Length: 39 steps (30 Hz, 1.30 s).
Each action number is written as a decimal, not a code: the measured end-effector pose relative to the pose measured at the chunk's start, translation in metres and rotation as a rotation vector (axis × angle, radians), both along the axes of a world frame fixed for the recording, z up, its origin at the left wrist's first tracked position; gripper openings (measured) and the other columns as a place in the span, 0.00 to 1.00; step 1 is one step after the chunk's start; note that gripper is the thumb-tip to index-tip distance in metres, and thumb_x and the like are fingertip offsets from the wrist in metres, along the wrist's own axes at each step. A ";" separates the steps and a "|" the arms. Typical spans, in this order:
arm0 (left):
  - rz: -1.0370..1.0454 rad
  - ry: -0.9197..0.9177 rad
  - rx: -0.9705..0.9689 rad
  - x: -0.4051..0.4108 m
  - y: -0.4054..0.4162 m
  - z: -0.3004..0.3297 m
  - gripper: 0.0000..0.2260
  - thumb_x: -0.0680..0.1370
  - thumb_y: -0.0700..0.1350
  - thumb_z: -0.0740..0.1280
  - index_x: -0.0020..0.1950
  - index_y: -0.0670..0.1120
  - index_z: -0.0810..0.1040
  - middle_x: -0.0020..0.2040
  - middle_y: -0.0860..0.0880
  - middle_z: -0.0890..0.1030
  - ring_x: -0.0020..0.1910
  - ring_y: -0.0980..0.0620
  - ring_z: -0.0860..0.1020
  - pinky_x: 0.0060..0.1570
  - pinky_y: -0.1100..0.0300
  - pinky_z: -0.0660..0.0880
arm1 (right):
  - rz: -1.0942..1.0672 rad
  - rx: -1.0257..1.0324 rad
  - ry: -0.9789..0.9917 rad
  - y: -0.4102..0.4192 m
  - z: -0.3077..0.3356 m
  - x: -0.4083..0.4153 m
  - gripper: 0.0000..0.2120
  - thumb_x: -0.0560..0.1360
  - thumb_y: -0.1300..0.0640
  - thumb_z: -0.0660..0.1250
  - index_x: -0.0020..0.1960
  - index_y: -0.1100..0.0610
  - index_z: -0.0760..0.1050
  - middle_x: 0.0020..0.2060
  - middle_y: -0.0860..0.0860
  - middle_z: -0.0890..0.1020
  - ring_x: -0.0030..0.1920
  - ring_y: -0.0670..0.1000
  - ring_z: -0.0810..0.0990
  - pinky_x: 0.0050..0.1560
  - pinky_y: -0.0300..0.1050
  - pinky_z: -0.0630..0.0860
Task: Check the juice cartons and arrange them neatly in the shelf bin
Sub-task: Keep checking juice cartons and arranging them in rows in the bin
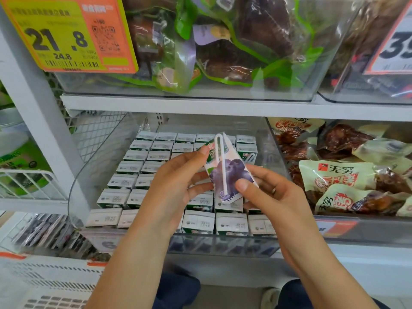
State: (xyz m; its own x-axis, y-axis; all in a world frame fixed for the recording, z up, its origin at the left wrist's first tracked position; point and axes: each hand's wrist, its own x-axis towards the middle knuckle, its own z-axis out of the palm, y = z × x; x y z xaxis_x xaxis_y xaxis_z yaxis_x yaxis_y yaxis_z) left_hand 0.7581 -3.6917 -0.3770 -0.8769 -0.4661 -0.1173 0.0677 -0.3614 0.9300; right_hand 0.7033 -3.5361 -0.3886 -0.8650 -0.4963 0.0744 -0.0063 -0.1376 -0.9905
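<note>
Above the middle of the clear plastic shelf bin, both hands pinch one small white-and-green juice carton with a purple grape print, lifted clear of the rows and tilted, top leaning away. Left hand: thumb on the carton's upper left edge, fingers behind. Right hand: thumb pressed on the lower right of the printed face, fingers wrapped under. White bent straw in its sleeve runs down the face, looks intact and attached. Below, white-topped cartons stand upright in tight rows filling the bin, date print facing up; any gap is hidden behind the hands, probably near the middle-right. Judgement: inspection step, mid-task. To do it well, rotate the carton to check corners, seams and the printed date, keep the squeeze light so thin walls don't dent, then seat it upright, top print aligned with its neighbours, flush in the row. Snack packs fill the neighbouring bin at right.
</note>
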 end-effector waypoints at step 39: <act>-0.103 0.072 -0.093 0.005 -0.002 0.001 0.15 0.66 0.57 0.72 0.49 0.52 0.85 0.50 0.47 0.85 0.49 0.50 0.84 0.43 0.61 0.80 | -0.154 0.154 0.411 0.000 -0.012 0.002 0.28 0.64 0.59 0.79 0.57 0.42 0.71 0.57 0.47 0.78 0.53 0.45 0.80 0.52 0.39 0.77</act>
State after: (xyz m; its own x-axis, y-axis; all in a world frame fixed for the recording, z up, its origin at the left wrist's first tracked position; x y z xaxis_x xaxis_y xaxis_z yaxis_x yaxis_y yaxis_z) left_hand 0.7631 -3.6932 -0.3755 -0.9252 -0.3793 -0.0125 0.1029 -0.2824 0.9538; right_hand 0.7050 -3.5360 -0.4008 -0.8438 -0.3967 0.3615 -0.4111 0.0445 -0.9105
